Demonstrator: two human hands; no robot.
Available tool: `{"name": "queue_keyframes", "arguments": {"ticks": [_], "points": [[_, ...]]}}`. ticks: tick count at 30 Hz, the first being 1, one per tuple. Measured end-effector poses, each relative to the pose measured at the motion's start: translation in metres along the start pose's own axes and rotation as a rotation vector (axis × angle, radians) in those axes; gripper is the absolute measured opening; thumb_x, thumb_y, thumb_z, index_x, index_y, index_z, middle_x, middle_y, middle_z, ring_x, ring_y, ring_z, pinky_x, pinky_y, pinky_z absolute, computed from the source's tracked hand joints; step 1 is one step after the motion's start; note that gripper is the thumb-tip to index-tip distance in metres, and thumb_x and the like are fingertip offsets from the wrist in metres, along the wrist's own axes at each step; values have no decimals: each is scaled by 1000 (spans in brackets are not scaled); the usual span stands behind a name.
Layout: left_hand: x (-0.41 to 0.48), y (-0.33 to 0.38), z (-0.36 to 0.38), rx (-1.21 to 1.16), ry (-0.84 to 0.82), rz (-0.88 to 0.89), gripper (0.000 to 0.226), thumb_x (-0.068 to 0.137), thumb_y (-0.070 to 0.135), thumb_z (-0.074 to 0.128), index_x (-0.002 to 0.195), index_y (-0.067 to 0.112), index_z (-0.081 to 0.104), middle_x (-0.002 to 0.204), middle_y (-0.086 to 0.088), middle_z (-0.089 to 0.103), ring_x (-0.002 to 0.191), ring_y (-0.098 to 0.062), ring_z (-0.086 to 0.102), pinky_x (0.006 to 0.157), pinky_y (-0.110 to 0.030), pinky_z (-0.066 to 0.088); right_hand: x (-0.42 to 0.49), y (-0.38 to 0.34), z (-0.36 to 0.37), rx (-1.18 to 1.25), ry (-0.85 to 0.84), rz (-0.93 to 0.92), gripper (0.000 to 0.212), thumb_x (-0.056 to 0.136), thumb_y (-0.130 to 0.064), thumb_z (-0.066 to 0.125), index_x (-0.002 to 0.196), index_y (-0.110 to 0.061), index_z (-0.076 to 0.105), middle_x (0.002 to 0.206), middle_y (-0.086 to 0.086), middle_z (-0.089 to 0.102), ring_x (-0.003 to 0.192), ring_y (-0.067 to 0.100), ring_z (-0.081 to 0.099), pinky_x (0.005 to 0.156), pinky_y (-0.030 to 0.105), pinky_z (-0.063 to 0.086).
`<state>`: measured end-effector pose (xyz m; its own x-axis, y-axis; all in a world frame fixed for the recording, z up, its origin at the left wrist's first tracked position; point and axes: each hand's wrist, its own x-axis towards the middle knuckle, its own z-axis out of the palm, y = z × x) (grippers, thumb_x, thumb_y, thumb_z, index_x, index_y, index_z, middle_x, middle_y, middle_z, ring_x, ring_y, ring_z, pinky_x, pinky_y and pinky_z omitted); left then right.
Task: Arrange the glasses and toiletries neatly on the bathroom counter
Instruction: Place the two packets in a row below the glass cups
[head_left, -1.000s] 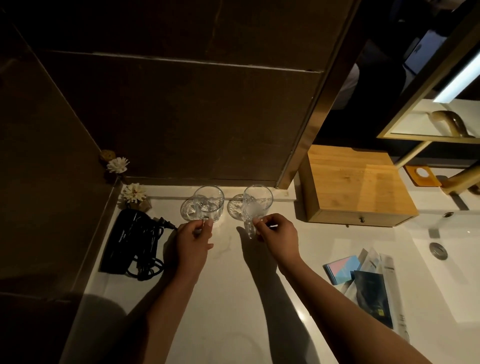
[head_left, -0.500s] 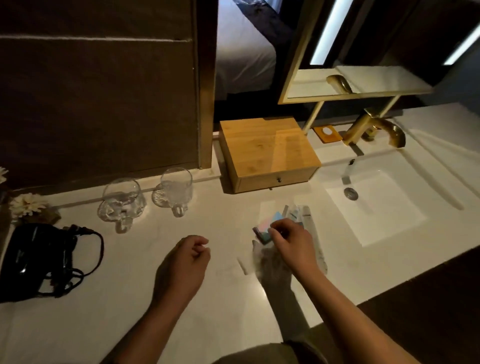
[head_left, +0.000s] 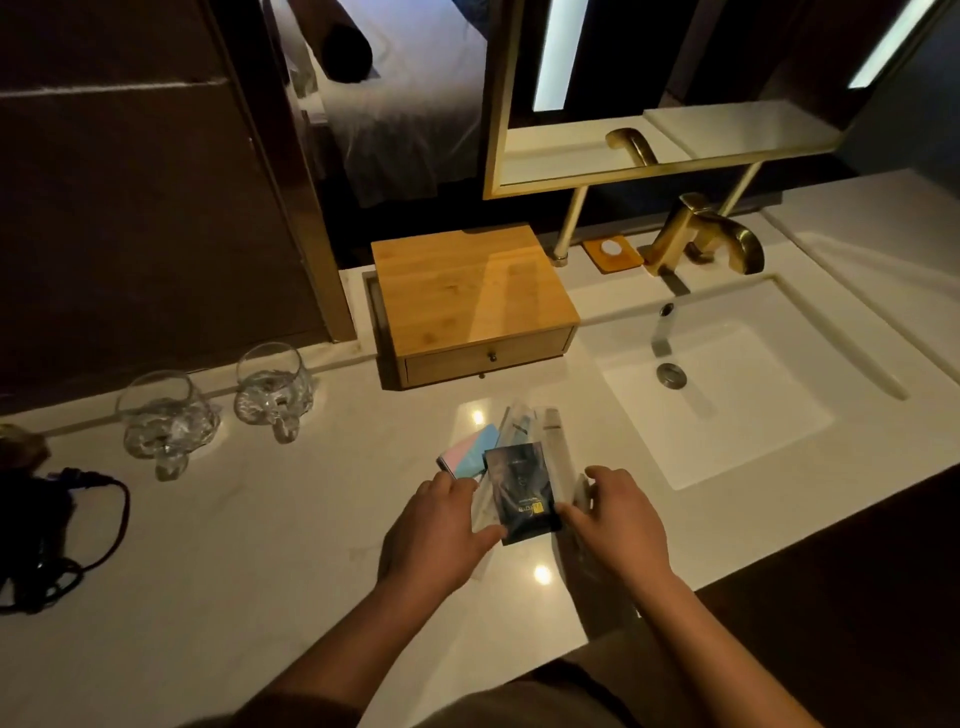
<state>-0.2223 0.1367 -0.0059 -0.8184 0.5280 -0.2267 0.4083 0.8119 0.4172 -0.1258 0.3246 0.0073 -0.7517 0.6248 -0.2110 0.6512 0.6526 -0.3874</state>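
Two clear glass mugs stand side by side near the back wall, the left one (head_left: 166, 421) and the right one (head_left: 272, 389), handles toward me. A pile of toiletries lies on the white counter (head_left: 260, 545) left of the sink: a black packet (head_left: 522, 488) on top, a pink-and-blue box (head_left: 467, 454) and clear-wrapped sticks (head_left: 550, 431) beneath. My left hand (head_left: 441, 530) grips the pile's left edge, thumb on the black packet's corner. My right hand (head_left: 618, 514) grips its right edge.
A wooden drawer box (head_left: 472, 291) sits behind the pile. A white sink (head_left: 717, 405) with a gold faucet (head_left: 701, 241) lies to the right. A black hair dryer with cord (head_left: 36, 535) is at far left. An orange dish (head_left: 610, 254) rests by the mirror leg.
Both hands left the glass mugs and moved right to the toiletry pile. My left hand, a loose fist half a second ago, now holds the pile together with my right.
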Motion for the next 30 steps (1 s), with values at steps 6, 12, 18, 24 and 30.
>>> {"name": "queue_keyframes", "arguments": {"ticks": [6,12,18,24,30], "points": [[2,4,7,-45,27,-51,51,87,49,61,132,29,49,125,2,60,106,-16,61,77,-30,53,-1,5,-1,40,-34,-35,53,79,-54,67,121,-24,53,109,0,57,90,17,56,75,37,57],[4,2,8,-60,67,-80,34,93,42,55,123,27,59,112,2,68,91,-16,66,70,-29,53,0,4,1,-19,8,-83,49,84,-49,63,125,-25,52,115,-2,55,98,16,53,77,32,56],[2,-10,0,-1,111,-48,40,88,52,50,117,29,65,105,4,65,85,-11,58,62,-24,44,-8,-34,9,-138,-57,-366,87,61,-76,59,134,-31,45,132,-6,49,111,19,46,89,33,48],[33,-6,-17,-5,174,-51,36,91,47,52,121,27,57,115,-1,56,98,-14,54,71,-29,54,-8,-39,11,-153,31,-340,43,84,-43,49,124,-29,55,131,-4,57,100,20,55,79,35,52],[57,-1,-23,122,70,10,51,84,53,61,124,22,54,117,-3,53,105,-20,50,74,-33,47,0,-22,-8,130,56,-161,15,92,-31,50,90,-32,65,80,-6,68,70,13,60,62,39,57]]}}
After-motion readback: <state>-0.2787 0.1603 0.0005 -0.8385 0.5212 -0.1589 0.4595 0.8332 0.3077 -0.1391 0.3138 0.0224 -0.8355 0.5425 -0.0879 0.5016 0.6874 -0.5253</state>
